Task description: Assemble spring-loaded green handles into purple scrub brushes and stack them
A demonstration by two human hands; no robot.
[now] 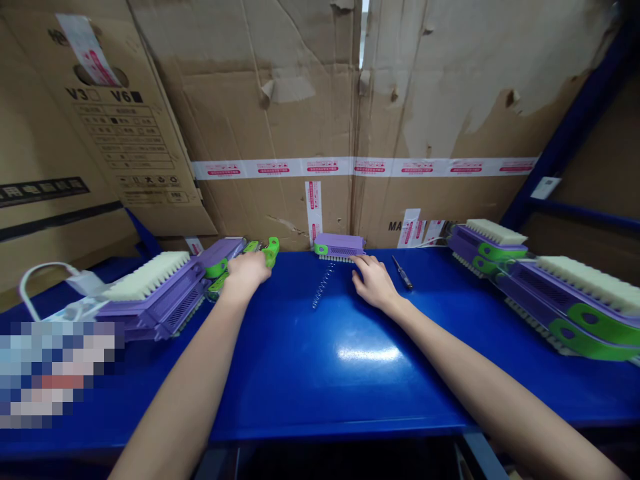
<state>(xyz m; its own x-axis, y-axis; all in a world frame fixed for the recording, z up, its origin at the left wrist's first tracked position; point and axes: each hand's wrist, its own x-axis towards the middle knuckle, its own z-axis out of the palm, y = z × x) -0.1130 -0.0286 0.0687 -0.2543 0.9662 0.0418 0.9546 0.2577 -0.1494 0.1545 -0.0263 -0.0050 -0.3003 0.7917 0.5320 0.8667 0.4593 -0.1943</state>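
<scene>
My left hand (250, 270) is closed around a bright green plastic piece (273, 248) at the left rear of the table. More purple and green parts (220, 257) lie right beside that hand, partly hidden by it. My right hand (374, 280) has its fingers stretched forward, the fingertips touching the near right corner of a purple brush head (340, 244) with a green end and pale bristles underneath. A thin coiled spring (323, 285) lies in front of this brush head. To the right of my right hand is a small screwdriver (403, 273).
Stacked purple brush heads (150, 300) with a white cable (30, 283) stand at the left. More stacks (530, 283) stand at the right on the blue table (320, 373). Cardboard (280, 113) walls the back, and a blue metal post (565, 113) rises at the right.
</scene>
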